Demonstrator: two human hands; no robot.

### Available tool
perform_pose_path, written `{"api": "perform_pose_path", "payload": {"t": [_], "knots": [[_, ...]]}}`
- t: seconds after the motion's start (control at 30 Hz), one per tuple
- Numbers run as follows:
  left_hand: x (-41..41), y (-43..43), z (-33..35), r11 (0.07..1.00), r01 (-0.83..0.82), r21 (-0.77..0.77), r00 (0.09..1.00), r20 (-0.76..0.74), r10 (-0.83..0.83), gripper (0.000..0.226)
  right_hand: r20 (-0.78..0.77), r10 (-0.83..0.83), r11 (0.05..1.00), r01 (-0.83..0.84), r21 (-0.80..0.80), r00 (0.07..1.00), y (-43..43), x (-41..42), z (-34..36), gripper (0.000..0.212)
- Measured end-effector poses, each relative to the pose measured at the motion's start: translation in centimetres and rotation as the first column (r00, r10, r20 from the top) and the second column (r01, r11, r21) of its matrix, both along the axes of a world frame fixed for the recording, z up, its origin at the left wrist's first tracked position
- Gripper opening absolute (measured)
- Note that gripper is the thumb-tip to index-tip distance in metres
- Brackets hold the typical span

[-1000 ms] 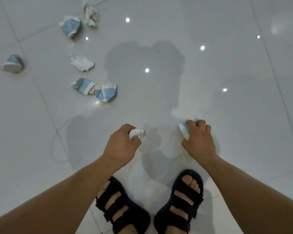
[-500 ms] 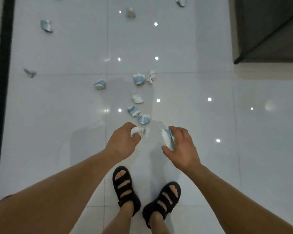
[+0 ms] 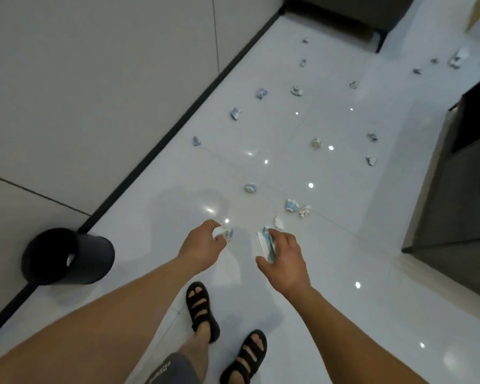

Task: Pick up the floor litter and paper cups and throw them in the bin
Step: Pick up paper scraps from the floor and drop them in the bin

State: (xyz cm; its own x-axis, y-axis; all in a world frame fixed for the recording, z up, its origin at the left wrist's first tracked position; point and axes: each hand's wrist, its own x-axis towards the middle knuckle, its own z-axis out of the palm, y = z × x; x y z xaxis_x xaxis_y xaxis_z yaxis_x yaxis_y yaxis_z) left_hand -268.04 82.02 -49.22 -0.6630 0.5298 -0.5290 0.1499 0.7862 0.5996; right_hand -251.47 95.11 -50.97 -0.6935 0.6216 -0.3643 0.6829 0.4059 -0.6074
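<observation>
The left hand [image 3: 203, 245] is closed around a crumpled white-and-blue paper cup [image 3: 222, 234], pinching it between thumb and fingertips above the floor [image 3: 344, 245]. The right hand [image 3: 284, 259] has its fingers curled round a flattened blue cup [image 3: 265, 243], which sticks out at its 10 o'clock side. The two hands hang near each other but apart over the glossy white tiles, ahead of the person's feet in black sandals [image 3: 200, 303].

The black bin [image 3: 97, 260] stands at 9 o'clock of the left hand, against the black skirting [image 3: 161, 142] at the foot of the pale wall [image 3: 94, 79]. Its mouth faces the camera, and a white bit [image 3: 71, 259] shows inside it.

More litter lies on the floor from 12 to 2 o'clock of the hands. A paper wad [image 3: 279, 221] sits just beyond the right hand. A torn blue cup [image 3: 291, 205] lies just beside a crumpled white scrap [image 3: 305, 210], and a lone cup [image 3: 250, 188] lies at 12 o'clock. Further pieces are scattered well apart towards the far end of the floor, too small to make out. Dark furniture [image 3: 455, 203] borders the floor at 3 o'clock.
</observation>
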Motion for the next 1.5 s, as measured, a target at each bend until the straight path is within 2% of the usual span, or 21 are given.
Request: {"api": "perform_pose_path", "payload": {"t": [0.2, 0.37, 0.5, 0.7, 0.83, 0.97, 1.17, 1.3, 1.4, 1.5], "knots": [[-2.4, -12.6, 5.0, 0.957, -0.289, 0.016, 0.957, -0.019, 0.290, 0.010, -0.002, 0.291, 0.957, -0.291, 0.021, 0.957, -8.3, -6.3, 5.2, 0.071], [-4.9, -22.5, 6.6, 0.866, -0.499, 0.036, 0.866, 0.001, 0.499, 0.008, -0.003, 0.491, 0.870, -0.490, 0.060, 0.871, -16.6, -14.0, 7.4, 0.070], [-8.7, -30.4, 6.4, 0.782, -0.621, 0.051, 0.783, -0.001, 0.622, 0.009, 0.011, 0.586, 0.808, -0.585, 0.069, 0.810, -24.5, -21.0, 7.4, 0.072], [-17.1, -42.3, 4.8, 0.664, -0.747, 0.012, 0.664, 0.001, 0.747, 0.021, 0.086, 0.667, 0.744, -0.666, -0.048, 0.740, -36.8, -30.2, 5.4, 0.074], [-21.7, -47.4, 2.9, 0.681, -0.731, -0.049, 0.682, -0.014, 0.731, 0.021, 0.114, 0.707, 0.706, -0.704, -0.074, 0.698, -41.6, -35.3, 2.5, 0.071], [-25.3, -49.4, -1.7, 0.698, -0.710, -0.096, 0.701, -0.010, 0.713, 0.019, 0.136, 0.724, 0.689, -0.718, -0.100, 0.676, -44.1, -40.5, -2.6, 0.072], [-30.6, -51.4, -13.3, 0.644, -0.754, -0.129, 0.650, -0.004, 0.760, 0.010, 0.161, 0.773, 0.633, -0.763, -0.134, 0.613, -46.4, -48.2, -15.5, 0.069], [-34.2, -51.4, -22.4, 0.612, -0.782, -0.118, 0.618, -0.020, 0.786, 0.018, 0.204, 0.825, 0.557, -0.819, -0.137, 0.527, -47.2, -52.2, -24.5, 0.072], [-36.3, -50.8, -28.7, 0.626, -0.764, -0.160, 0.638, -0.034, 0.770, 0.024, 0.228, 0.823, 0.558, -0.815, -0.158, 0.520, -47.2, -54.5, -30.2, 0.073], [-37.0, -50.2, -32.7, 0.591, -0.784, -0.190, 0.600, 0.014, 0.800, 0.031, 0.192, 0.841, 0.536, -0.827, -0.172, 0.505, -47.5, -55.9, -34.0, 0.079]]}}
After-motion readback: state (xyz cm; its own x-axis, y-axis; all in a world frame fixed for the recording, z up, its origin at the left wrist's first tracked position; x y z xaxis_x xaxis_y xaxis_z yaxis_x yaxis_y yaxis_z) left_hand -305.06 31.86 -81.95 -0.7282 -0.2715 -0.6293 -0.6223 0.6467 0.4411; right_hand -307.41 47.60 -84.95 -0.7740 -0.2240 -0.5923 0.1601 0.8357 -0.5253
